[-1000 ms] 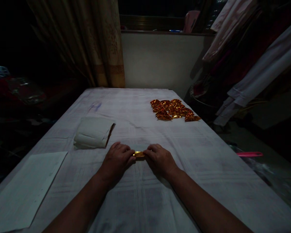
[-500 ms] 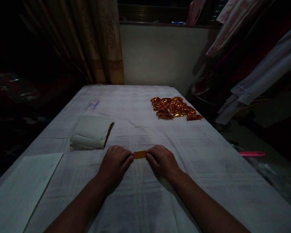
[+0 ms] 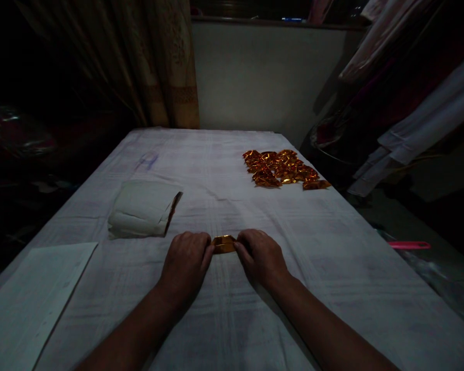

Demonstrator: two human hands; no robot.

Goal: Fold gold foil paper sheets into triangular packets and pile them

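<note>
A small folded piece of gold foil paper (image 3: 224, 245) is stretched between my hands, just over the cloth-covered table. My left hand (image 3: 187, 257) pinches its left end between thumb and fingers. At its right end, my right hand (image 3: 261, 255) grips it the same way. The strip's middle shows between the hands, with a crease running along it and a shiny upper flap; both ends are hidden under my fingers.
Several shiny gold folded foil pieces (image 3: 282, 169) lie heaped at the far right of the table. On the left are a thick folded paper packet (image 3: 143, 208) and a flat pale sheet (image 3: 38, 293). Hanging clothes (image 3: 421, 118) flank the right edge; a curtain (image 3: 166, 77) hangs behind.
The gold foil paper looks wider, showing a crease and a bright upper flap where it was a flat narrow strip. Both hands keep their hold. The view has tilted down slightly.
</note>
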